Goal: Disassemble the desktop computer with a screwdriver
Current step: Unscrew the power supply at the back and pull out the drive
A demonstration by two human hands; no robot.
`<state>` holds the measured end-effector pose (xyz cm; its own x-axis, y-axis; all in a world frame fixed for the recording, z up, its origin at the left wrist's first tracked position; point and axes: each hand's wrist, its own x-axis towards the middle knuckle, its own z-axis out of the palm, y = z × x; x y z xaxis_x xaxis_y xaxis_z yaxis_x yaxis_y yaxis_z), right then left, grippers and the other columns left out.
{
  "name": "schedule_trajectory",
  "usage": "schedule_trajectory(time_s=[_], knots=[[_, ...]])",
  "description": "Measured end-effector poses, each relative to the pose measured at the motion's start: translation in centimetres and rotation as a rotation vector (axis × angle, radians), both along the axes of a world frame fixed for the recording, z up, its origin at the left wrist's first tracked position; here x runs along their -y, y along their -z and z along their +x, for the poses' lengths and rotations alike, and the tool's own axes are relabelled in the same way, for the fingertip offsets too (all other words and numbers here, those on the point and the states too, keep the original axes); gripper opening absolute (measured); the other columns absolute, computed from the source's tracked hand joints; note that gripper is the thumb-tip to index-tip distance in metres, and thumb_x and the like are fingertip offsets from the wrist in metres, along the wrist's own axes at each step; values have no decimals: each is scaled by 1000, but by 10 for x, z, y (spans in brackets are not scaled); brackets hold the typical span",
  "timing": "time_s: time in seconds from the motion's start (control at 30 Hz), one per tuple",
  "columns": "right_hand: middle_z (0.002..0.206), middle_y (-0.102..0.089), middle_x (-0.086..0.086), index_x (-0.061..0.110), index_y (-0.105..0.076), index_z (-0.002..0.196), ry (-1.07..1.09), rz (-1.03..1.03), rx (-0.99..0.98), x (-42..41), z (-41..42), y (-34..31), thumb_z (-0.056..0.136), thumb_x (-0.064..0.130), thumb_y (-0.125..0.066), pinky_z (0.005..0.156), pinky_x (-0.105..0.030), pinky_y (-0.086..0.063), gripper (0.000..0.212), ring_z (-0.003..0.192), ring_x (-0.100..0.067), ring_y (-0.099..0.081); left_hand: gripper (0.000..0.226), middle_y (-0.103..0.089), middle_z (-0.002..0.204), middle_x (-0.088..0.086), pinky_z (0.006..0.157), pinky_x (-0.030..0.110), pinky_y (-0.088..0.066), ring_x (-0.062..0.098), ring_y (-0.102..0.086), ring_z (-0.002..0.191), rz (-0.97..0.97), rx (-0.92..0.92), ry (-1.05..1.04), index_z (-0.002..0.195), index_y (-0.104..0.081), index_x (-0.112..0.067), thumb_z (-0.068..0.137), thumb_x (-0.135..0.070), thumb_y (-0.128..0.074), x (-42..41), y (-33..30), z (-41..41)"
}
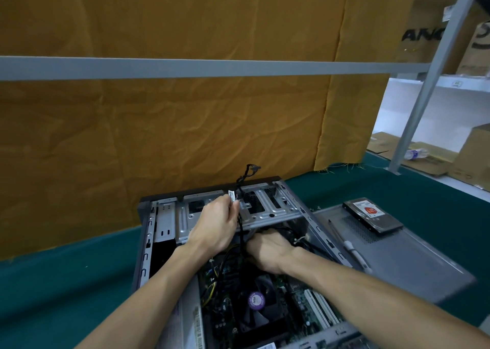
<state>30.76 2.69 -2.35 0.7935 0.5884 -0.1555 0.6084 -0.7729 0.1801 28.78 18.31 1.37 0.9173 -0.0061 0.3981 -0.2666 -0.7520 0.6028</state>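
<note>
Open computer case [164,224] on green worktop [66,282]. Left hand [214,226] pinches black cable [240,189] above drive bay. Right hand [267,250] inside case; grip hidden. Screwdriver [350,248] on side panel [397,256]. Cardboard box [424,28] reads "AN".

The grey computer case [291,205] lies open on its side, fan [256,301] and circuit board exposed, with its removed side panel [413,258] just beside it carrying a screwdriver [350,248] and a hard drive [372,216].
</note>
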Motion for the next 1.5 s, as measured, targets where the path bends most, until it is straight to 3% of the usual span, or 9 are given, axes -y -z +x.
schedule_trajectory(time_s=[0.13, 0.33, 0.47, 0.87, 1.03, 1.13, 1.23, 1.4, 1.5], knots=[[121, -67, -19, 6, -65, 119, 77, 97, -95, 2, 1, 1, 98, 23, -56, 88, -40, -56, 28, 109, -37, -66, 41, -46, 65, -1, 52, 34, -27, 14, -39, 56, -11, 1, -2, 71, -38, -20, 107, -39, -38, -1, 2, 0], [108, -71, -21, 3, -66, 105, 33, 68, -60, 2, 2, 5, 97, 10, -55, 69, -32, -43, 15, 98, -37, -69, 40, -46, 65, -1, 52, 34, -27, 15, -40, 56, -8, 6, -2, 71, -38, -20, 107, -39, -38, -2, 1, -1], [116, -69, -18, 9, -64, 115, 64, 149, -138, 4, 5, 5, 97, 21, -58, 73, -29, -43, 22, 105, -35, -67, 41, -46, 66, 0, 53, 34, -27, 16, -40, 57, -13, 2, -5, 72, -38, -19, 107, -39, -37, -3, 2, -1], [106, -70, -19, 12, -67, 108, 2, 129, -12, 12, -17, -17, 93, 15, -57, 77, -37, -47, 18, 98, -40, -67, 41, -51, 65, -1, 56, 37, -35, 16, -42, 56, -156, 53, -37, 78, -50, -11, 107, -38, -38, -3, -7, -5], [82, -69, 1, 20, -62, 100, 123, 529, -364, 40, -32, -33, 98, 40, -57, 64, -38, -57, 20, 71, -21, -69, 39, -59, 68, -4, 58, 24, -41, 10, -52, 60, -443, 5, 65, 85, -63, -13, 108, -35, -40, -4, -22, -14], [77, -69, -1, 16, -59, 103, 202, 1035, -576, 49, -43, -49, 103, 26, -57, 47, -29, -51, 11, 59, -18, -67, 31, -69, 80, 1, 63, 26, -48, 16, -65, 72, -620, -91, 180, 100, -61, -4, 109, -25, -39, -2, -31, -21], [73, -69, -4, 7, -65, 98, 273, 1389, -564, 53, -47, -78, 102, 20, -61, 47, -31, -53, 14, 60, -22, -66, 31, -73, 91, 8, 69, 31, -53, 22, -71, 83, -704, -185, 269, 108, -56, -1, 111, -23, -34, 5, -40, -28], [71, -68, -3, 6, -69, 86, 243, 1423, -529, 39, -47, -107, 101, 22, -64, 47, -26, -49, 22, 58, -16, -63, 30, -58, 80, 1, 59, 25, -44, 14, -54, 64, -427, -148, 359, 98, -51, -10, 111, -29, -32, 24, -48, -39], [76, -67, -7, 10, -67, 92, 199, 1486, -482, 43, -37, -113, 96, 18, -70, 47, -26, -48, 9, 60, -16, -62, 35, -45, 69, -8, 61, 37, -38, 14, -41, 61, -455, -103, 326, 93, -48, -8, 107, -37, -34, 26, -51, -39]])
